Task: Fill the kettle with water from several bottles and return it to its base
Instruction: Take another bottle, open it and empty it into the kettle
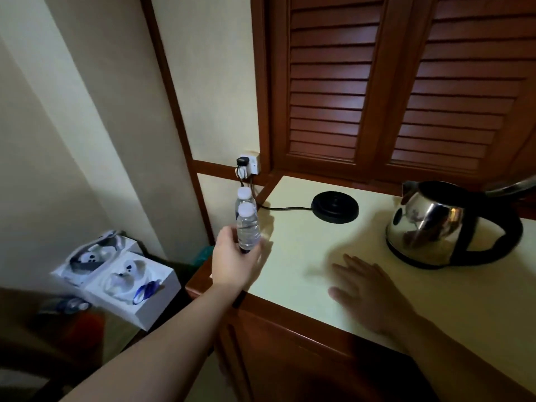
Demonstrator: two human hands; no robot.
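My left hand (236, 261) grips two clear water bottles with white caps together, the nearer bottle (247, 227) in front of the farther bottle (244, 195), at the cabinet top's left edge. The steel kettle (435, 224) with a black handle stands on the cream cabinet top (319, 256) at the right, its lid open, off its base. The black round base (335, 209) lies at the back, its cord running to the wall socket (249, 165). My right hand (368, 294) hovers blurred over the top, fingers apart, holding nothing.
Louvred wooden doors (391, 82) rise behind the cabinet. On the floor at left sit white boxes (116, 274) with items in them, and a bottle (68, 304) lies beside them. A wall corner (130, 111) closes the left side.
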